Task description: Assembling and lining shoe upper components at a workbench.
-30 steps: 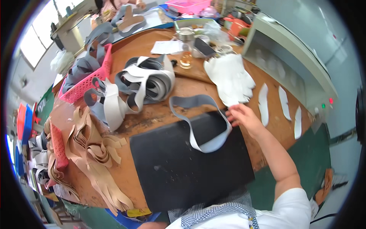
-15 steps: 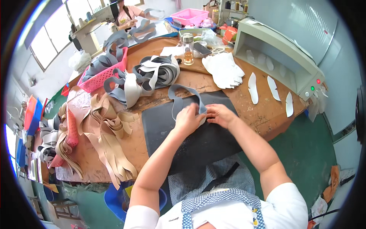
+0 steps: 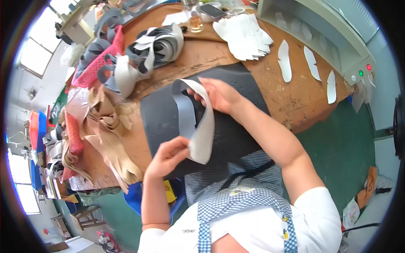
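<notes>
A curved shoe-upper-like piece [image 3: 203,137], whitish on one face and blue-grey on the other, forms a tall loop over a black mat [image 3: 240,130]. My left hand [image 3: 168,157] pinches its near end between thumb and fingers. At the far bend, my right hand [image 3: 216,95] is closed round the band, with some fingertips inside the loop. Left of the mat lie a heap of similar grey pieces [image 3: 166,48] and a spread of tan pieces [image 3: 112,139].
A pink basket [image 3: 99,63] of grey pieces stands at the far left. White cut pieces [image 3: 244,36] are stacked beyond the mat, with several single ones to their right. A box-shaped machine with lit buttons [image 3: 320,38] and a glass bottle [image 3: 195,21] stand at the back.
My hands have moved apart: the left came nearer to me and leftward, the right went up to the loop's far bend. The piece is turned, showing its whitish face. The view has tilted down.
</notes>
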Action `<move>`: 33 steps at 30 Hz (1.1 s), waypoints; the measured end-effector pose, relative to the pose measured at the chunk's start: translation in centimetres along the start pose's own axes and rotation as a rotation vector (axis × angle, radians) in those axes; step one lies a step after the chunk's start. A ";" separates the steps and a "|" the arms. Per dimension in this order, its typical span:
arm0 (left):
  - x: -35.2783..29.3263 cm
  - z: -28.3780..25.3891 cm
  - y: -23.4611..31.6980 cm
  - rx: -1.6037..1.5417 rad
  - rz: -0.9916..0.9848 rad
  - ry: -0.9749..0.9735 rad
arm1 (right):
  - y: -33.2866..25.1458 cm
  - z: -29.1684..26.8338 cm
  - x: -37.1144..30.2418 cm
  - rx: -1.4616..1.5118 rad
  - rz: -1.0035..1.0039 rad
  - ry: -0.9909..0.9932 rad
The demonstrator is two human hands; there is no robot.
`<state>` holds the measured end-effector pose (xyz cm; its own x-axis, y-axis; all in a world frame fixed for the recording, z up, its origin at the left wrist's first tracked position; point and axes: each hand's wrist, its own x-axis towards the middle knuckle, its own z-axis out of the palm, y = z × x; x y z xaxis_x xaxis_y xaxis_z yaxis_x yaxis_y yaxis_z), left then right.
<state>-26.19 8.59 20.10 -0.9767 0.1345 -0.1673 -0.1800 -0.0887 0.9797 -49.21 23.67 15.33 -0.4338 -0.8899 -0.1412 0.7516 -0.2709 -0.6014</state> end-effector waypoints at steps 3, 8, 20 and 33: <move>2.4 -0.4 2.2 0.470 0.167 0.105 | -4.9 -1.5 3.2 0.010 -0.248 0.102; 6.4 1.4 4.5 0.919 0.431 0.346 | -11.7 -1.5 0.8 -0.141 -0.515 -0.078; 7.6 3.1 0.6 0.775 0.381 0.467 | -5.8 -6.6 -12.3 -0.830 -0.518 0.642; 4.9 2.2 -2.6 0.709 0.373 0.884 | 19.8 -20.0 -37.5 -1.093 0.173 1.178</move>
<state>-30.20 11.66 16.96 -0.7469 -0.5351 0.3946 -0.0351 0.6244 0.7803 -27.94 59.02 -6.98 -0.8939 0.0208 -0.4477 0.3581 0.6337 -0.6857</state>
